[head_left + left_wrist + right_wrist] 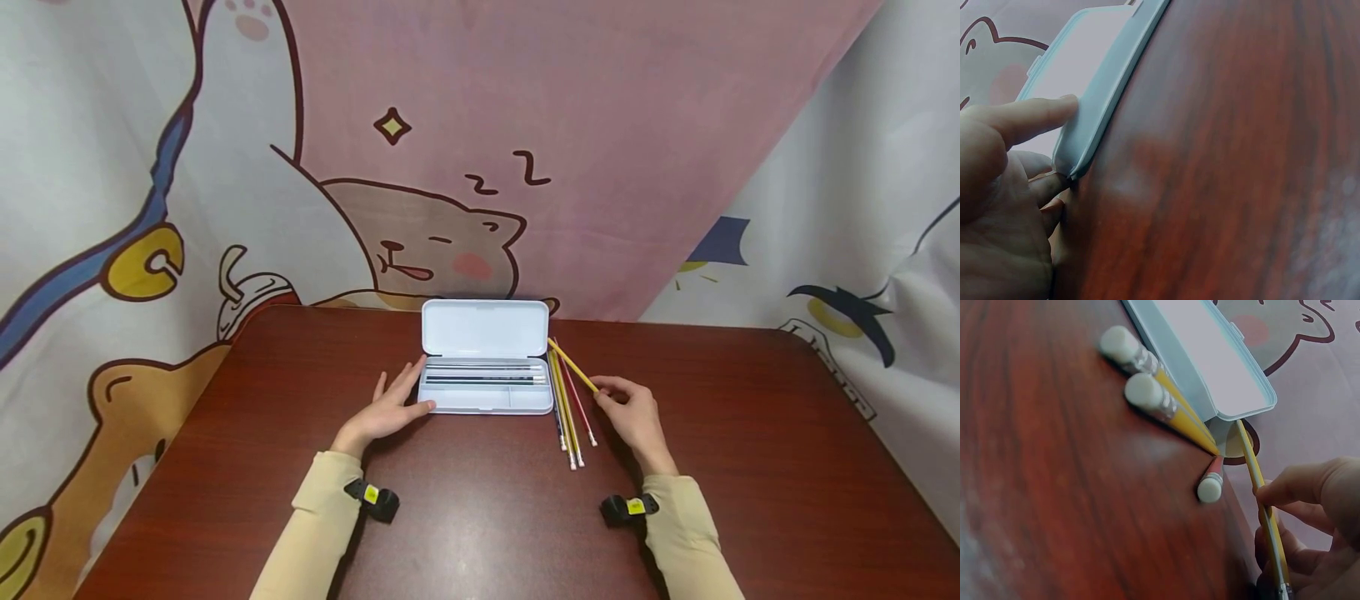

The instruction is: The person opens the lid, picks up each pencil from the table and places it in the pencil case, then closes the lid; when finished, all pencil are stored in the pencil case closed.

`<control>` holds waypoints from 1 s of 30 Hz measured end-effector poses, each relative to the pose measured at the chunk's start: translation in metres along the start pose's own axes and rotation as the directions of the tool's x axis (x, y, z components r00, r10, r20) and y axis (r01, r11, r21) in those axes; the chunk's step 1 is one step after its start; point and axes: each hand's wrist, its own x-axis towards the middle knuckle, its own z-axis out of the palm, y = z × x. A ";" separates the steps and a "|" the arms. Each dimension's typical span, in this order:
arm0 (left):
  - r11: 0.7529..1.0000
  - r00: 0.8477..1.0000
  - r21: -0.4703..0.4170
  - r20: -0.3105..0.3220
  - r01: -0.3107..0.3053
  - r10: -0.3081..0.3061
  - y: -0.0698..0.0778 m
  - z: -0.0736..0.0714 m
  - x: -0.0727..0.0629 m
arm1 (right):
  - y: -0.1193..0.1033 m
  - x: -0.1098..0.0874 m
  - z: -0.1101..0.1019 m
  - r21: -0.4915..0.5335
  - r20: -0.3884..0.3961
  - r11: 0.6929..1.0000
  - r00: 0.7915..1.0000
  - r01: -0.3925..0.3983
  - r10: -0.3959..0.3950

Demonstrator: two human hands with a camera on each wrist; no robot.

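Observation:
A white pencil case point(465, 401) lies with its lid point(485, 327) raised at the back. Several pencils point(483, 379) lie lengthwise in its rear compartment. My left hand point(384, 413) touches the case's left end, its fingers extended along the side and the thumb point(1054, 117) at the front corner. Between thumb and fingers, my right hand point(632, 417) pinches a yellow pencil point(574, 367), tilted, its far end near the case's right side. Beneath it lie a red pencil point(580, 402) and several yellow or dark pencils point(567, 412), white erasers toward me.
A dark reddish-brown table point(480, 517) carries everything. Behind it hangs a cartoon-printed cloth point(600, 100). Black wrist cameras are strapped over both sleeves point(318, 521).

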 end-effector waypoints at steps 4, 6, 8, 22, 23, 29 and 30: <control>1.000 1.000 -0.003 0.000 0.003 -0.003 0.000 0.000 0.000 | -0.001 -0.001 -0.001 -0.004 0.006 1.000 1.000 0.012 -0.012; 1.000 1.000 0.000 0.000 0.001 -0.001 0.001 0.000 0.000 | -0.001 -0.002 -0.002 -0.008 0.004 1.000 1.000 0.024 -0.024; 1.000 1.000 0.001 0.003 0.006 -0.006 0.001 0.000 0.000 | -0.001 -0.002 -0.003 -0.015 -0.001 0.999 0.999 0.039 -0.039; 1.000 1.000 -0.006 0.007 0.022 -0.022 0.000 0.000 0.001 | -0.007 -0.004 -0.009 -0.038 -0.005 0.991 0.991 0.132 -0.132; 1.000 1.000 -0.006 0.008 0.022 -0.022 0.000 0.000 0.001 | -0.008 -0.003 -0.009 -0.042 0.003 0.990 0.991 0.135 -0.135; 1.000 1.000 -0.005 0.007 0.016 -0.016 0.000 0.000 0.001 | -0.015 0.000 -0.001 -0.052 0.040 0.986 0.986 0.161 -0.159; 1.000 1.000 -0.004 0.006 0.015 -0.015 0.000 0.000 0.001 | -0.016 0.001 0.000 -0.052 0.045 0.984 0.985 0.170 -0.168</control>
